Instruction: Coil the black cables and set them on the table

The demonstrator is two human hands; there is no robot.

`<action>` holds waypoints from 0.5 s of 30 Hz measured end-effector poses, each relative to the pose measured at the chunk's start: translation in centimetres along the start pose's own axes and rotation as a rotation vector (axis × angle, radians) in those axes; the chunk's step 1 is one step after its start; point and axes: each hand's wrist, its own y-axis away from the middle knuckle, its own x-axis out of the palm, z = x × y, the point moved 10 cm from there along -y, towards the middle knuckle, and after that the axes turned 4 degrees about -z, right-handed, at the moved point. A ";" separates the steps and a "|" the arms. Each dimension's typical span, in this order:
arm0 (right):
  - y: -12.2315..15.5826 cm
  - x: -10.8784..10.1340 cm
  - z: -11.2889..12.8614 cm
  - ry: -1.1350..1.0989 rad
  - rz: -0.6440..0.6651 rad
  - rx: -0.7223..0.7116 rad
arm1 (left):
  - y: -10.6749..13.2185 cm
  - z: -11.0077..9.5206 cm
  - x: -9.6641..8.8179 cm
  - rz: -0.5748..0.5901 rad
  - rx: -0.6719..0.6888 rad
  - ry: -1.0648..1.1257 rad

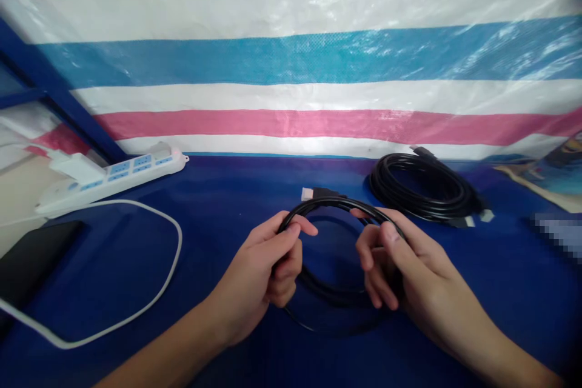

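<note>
Left hand (268,267) is clamped on the left side of a coiled black cable (336,297), thumb on top, fingers curled round the bundled strands. Right hand (400,273) grips the right side of the same coil, thumb pressed over the loops, fingers wrapped underneath. Both hands closed on it, neither one free.

Cable is thin, round, smooth rubbery black, wound into a rough oval of several turns. It's held just above the table (218,206), low centre of the view, bottom arc hanging near the surface; can't tell if it touches. One end sticks out at the top left of the coil: a flat plug (313,193) with a black body and a pale metal tip.

Table cover is deep blue, flat, slight sheen.

Second coil (422,188) of black cable lies flat on the table beyond the right hand, well apart from the held one. Thicker bundle, more turns, pale connectors at its near right edge and one dark end at the back.

Far left: white plastic power strip (109,176), long and boxy, light blue sockets, with a white cord (175,242) looping across the blue cover. Dark flat rectangular object (31,260) at the left edge, matte.

Behind everything hangs a woven plastic tarp (291,54), glossy and wrinkled, in pink, white and blue horizontal stripes.
</note>
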 end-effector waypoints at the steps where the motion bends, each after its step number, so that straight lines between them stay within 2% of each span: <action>1: 0.0 0.1 0.1 0.004 0.003 -0.022 | 0.2 0.1 0.2 0.021 -0.024 0.014; 5: -0.2 0.1 0.4 0.032 -0.012 -0.049 | 0.6 0.1 0.8 0.078 -0.064 -0.002; 10: 0.2 -0.9 0.8 -0.045 -0.131 -0.061 | 0.5 1.4 1.1 0.098 -0.109 -0.091; 15: 0.4 -1.0 -0.4 0.124 -0.132 0.010 | 0.1 2.9 0.5 0.010 -0.159 -0.047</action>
